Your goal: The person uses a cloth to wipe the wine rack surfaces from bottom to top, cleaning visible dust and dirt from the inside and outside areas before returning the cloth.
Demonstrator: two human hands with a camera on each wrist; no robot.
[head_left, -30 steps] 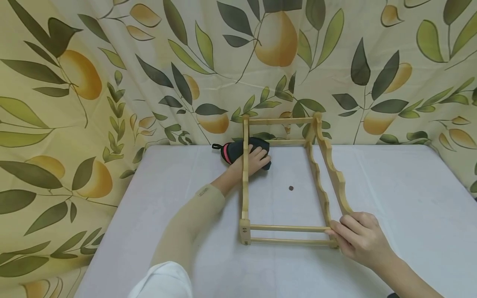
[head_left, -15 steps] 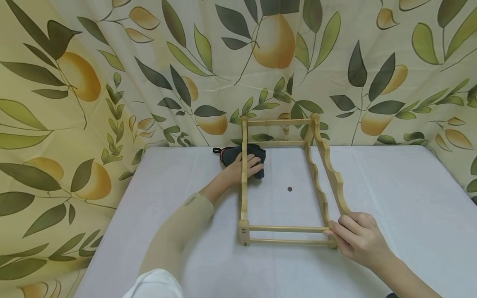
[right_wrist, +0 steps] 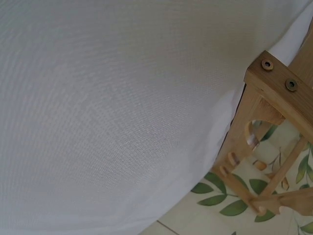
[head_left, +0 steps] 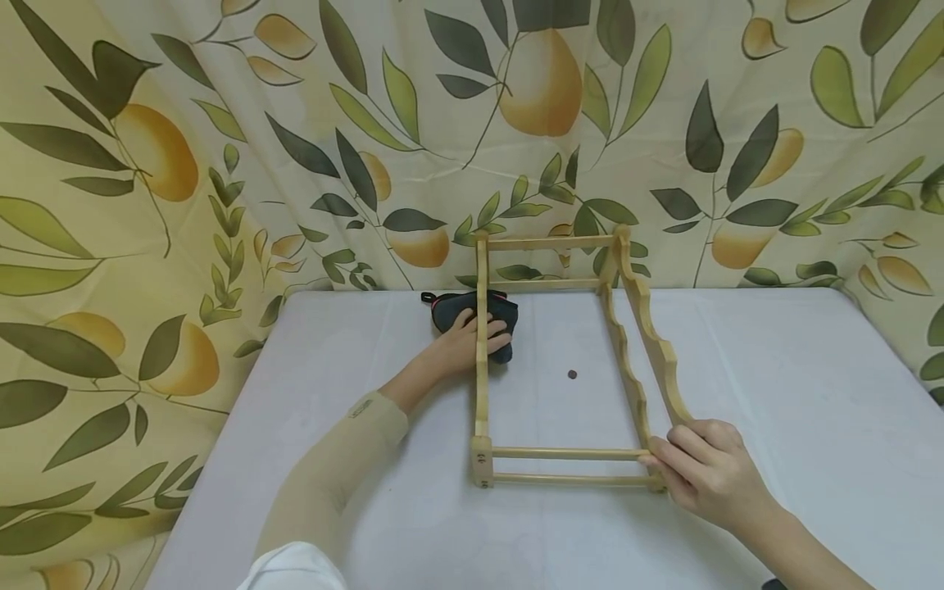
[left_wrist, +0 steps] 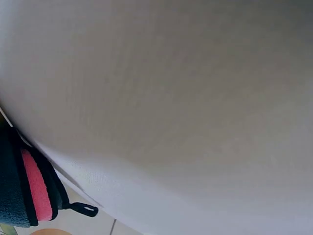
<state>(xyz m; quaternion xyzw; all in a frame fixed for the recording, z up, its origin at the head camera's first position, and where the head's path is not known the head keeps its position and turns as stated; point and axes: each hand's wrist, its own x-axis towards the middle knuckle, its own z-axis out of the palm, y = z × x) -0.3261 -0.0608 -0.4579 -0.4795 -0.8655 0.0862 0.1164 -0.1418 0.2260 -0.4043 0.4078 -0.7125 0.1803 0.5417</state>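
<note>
A wooden rack (head_left: pixel 667 360) with wavy side rails and thin crossbars stands on the white-covered table. My right hand (head_left: pixel 711 471) grips its near right corner. On the far side, my left hand (head_left: pixel 460 348) holds a dark cloth piece (head_left: pixel 505 315) from above, its fingers bent over it. The rack's left rail (head_left: pixel 482 385) crosses in front of that hand and cloth. In the left wrist view the cloth shows a fuzzy dark surface, a pink band (left_wrist: pixel 37 186) and a hanging loop (left_wrist: pixel 84 209). The left thumb cannot be made out.
A small brown disc (head_left: pixel 572 374) lies on the table inside the rack's frame. The white tablecloth (head_left: pixel 782 369) stretches to both sides. A fruit-patterned curtain (head_left: pixel 413 82) hangs behind the table's far edge and along the left.
My left hand has moved left and slightly nearer with the dark cloth, whose pink band now shows less. The right hand keeps its hold and the rack stays almost in place.
</note>
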